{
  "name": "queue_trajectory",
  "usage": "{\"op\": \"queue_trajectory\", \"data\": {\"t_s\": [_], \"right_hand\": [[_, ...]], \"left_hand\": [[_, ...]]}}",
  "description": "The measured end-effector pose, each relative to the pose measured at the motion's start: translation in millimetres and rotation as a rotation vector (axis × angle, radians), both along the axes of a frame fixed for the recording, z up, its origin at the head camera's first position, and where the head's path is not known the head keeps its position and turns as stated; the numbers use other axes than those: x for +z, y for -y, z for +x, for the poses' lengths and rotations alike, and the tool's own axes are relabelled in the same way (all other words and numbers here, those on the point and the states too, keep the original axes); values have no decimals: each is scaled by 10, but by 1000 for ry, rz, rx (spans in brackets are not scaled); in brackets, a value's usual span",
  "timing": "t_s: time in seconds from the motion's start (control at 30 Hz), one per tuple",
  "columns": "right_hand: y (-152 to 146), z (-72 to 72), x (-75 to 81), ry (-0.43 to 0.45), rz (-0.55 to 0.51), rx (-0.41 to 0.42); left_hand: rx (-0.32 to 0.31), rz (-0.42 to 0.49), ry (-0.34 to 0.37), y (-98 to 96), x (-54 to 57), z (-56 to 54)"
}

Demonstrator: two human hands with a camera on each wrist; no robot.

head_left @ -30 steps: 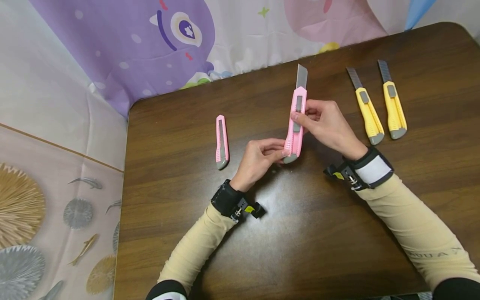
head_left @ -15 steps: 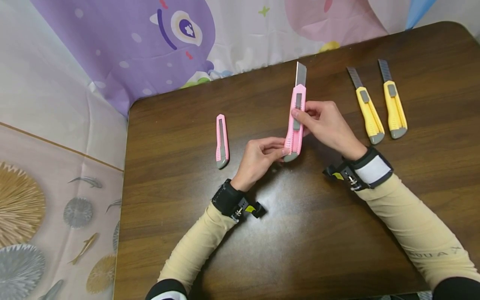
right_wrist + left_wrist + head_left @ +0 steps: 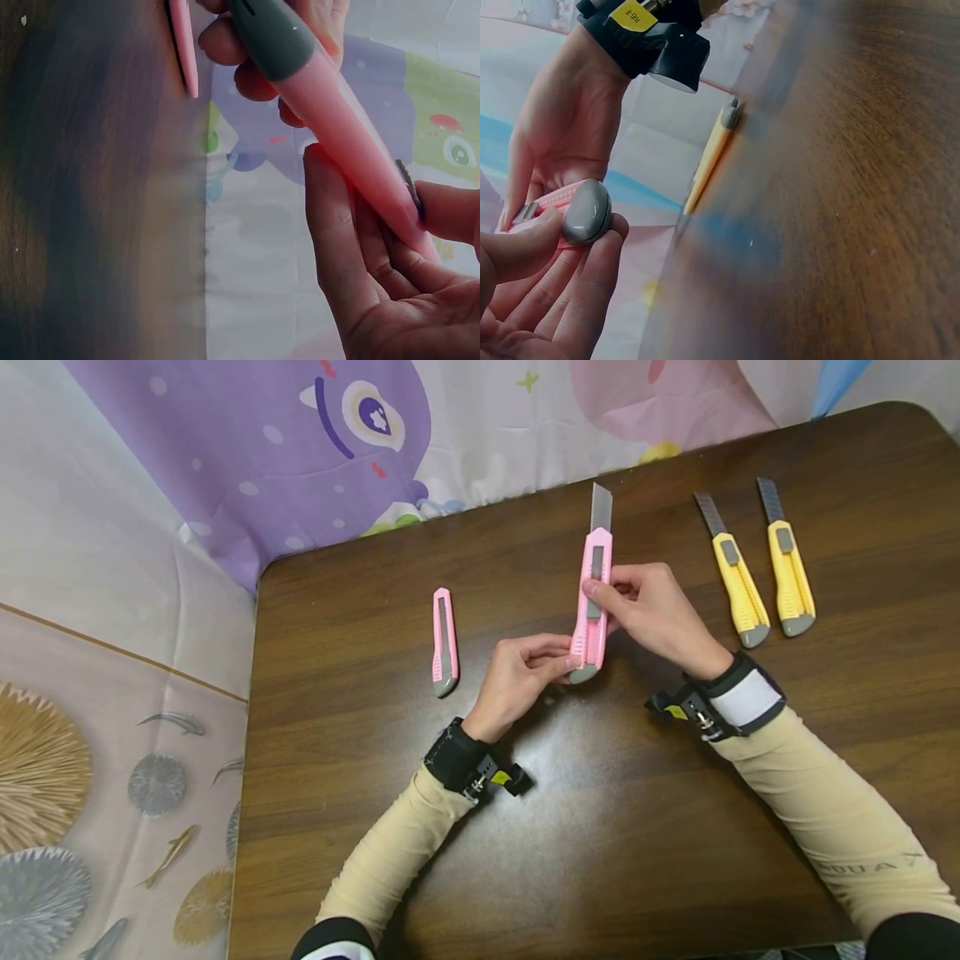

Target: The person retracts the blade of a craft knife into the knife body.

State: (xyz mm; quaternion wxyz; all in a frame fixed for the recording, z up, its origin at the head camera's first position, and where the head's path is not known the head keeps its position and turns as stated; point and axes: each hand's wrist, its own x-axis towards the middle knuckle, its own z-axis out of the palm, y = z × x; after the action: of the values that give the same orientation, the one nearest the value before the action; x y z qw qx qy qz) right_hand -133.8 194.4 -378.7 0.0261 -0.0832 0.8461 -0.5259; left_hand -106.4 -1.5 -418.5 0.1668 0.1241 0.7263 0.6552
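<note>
Both hands hold one pink utility knife (image 3: 592,639) above the table, its blade (image 3: 602,508) extended toward the far edge. My left hand (image 3: 520,681) pinches the grey end cap (image 3: 587,212) between thumb and fingers. Higher up the handle, my right hand (image 3: 654,610) grips the body, its thumb (image 3: 450,210) on the grey slider. In the right wrist view the pink handle (image 3: 349,135) crosses between the two hands. A second pink utility knife (image 3: 445,643) lies left of my left hand, no blade showing.
Two yellow utility knives, a nearer one (image 3: 741,589) and a farther one (image 3: 790,577), lie to the right with blades out. The brown wooden table (image 3: 600,852) ends at a patterned curtain (image 3: 495,435) behind.
Over the last second the held pink utility knife has shifted very slightly toward the far edge. Its blade stays extended and both hands keep their hold.
</note>
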Motion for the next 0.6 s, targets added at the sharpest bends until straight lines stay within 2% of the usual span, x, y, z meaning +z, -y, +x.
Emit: {"op": "queue_trajectory", "data": {"t_s": [0.17, 0.6], "right_hand": [[-5, 8, 17, -7, 40, 0], [-18, 14, 29, 15, 56, 12]], "left_hand": [[-3, 1, 1, -6, -5, -2], [-15, -13, -4, -14, -12, 8]]}}
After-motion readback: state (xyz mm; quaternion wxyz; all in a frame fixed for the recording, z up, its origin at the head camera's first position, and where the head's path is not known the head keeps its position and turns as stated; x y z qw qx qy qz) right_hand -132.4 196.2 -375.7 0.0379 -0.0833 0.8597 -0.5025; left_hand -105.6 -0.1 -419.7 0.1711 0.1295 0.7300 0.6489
